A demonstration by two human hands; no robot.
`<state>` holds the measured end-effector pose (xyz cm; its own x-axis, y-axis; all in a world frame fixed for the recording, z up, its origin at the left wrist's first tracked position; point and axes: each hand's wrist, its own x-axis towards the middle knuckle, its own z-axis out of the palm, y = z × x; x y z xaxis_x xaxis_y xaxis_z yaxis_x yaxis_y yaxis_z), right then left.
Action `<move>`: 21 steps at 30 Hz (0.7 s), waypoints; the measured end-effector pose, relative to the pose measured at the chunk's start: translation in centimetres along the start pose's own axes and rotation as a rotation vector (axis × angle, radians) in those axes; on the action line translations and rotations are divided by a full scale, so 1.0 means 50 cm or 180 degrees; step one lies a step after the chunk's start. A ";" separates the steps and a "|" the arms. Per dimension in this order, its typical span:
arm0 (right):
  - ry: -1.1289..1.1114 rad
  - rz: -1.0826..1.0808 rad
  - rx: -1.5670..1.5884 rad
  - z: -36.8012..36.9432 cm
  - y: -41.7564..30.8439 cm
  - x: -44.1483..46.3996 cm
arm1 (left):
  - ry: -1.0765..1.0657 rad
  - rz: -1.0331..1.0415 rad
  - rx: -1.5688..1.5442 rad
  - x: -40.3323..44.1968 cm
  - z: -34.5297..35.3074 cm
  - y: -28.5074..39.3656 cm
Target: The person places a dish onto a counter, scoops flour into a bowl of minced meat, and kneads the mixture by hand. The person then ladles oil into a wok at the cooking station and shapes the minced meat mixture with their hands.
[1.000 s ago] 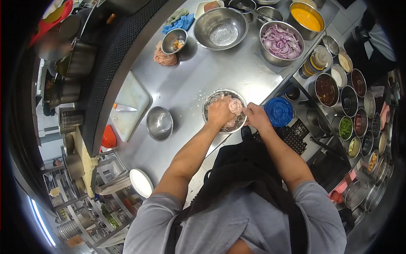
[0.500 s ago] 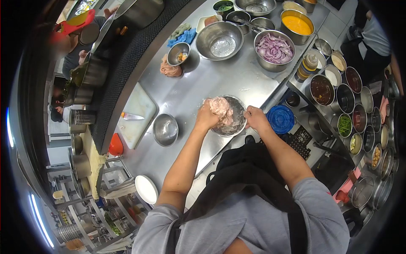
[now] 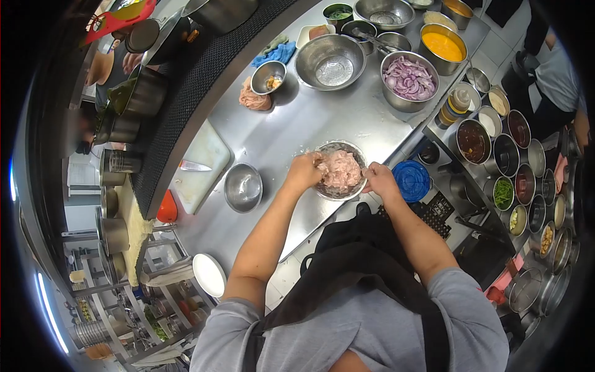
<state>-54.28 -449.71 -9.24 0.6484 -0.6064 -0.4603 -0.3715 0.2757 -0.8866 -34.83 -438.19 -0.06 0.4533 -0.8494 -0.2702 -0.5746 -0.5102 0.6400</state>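
Observation:
A steel bowl [image 3: 339,197] on the metal counter holds a pale pink lump of raw minced meat [image 3: 341,169]. My left hand [image 3: 304,172] is at the bowl's left side, fingers curled into the edge of the meat; the fingertips are partly hidden. Gripping the bowl's right rim is my right hand [image 3: 379,178], with its fingers closed. To the left stands a smaller steel bowl [image 3: 243,188]. Beyond it, a knife [image 3: 195,166] lies on a white cutting board [image 3: 201,158].
Toward the back are a large steel bowl [image 3: 330,62], sliced red onions [image 3: 409,79] in a bowl, a pot of orange liquid [image 3: 443,43] and a blue cloth [image 3: 274,54]. A blue lid [image 3: 411,178] sits right of the counter edge. Another person [image 3: 555,80] stands at right.
The minced meat, earlier bunched up at the bowl's left side in my left hand, now lies spread across the bowl. My left hand has shifted slightly; the right stays on the rim.

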 end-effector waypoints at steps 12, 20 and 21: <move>-0.0112 -0.0459 -0.0410 -0.001 -0.055 -0.004 | 0.0247 -0.0895 -0.1152 0.118 0.212 -0.150; -0.0067 -0.0022 -0.0245 -0.018 -0.015 0.023 | -0.0090 -0.0821 0.0178 0.056 0.022 0.013; 0.0032 -0.0164 -0.0110 -0.008 -0.019 0.021 | -0.0110 -0.0763 0.0179 0.055 0.025 0.001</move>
<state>-53.52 -450.91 -8.87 0.6606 -0.6266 -0.4135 -0.3607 0.2182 -0.9068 -34.44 -440.70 -1.67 0.5583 -0.7068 -0.4345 -0.4909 -0.7036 0.5137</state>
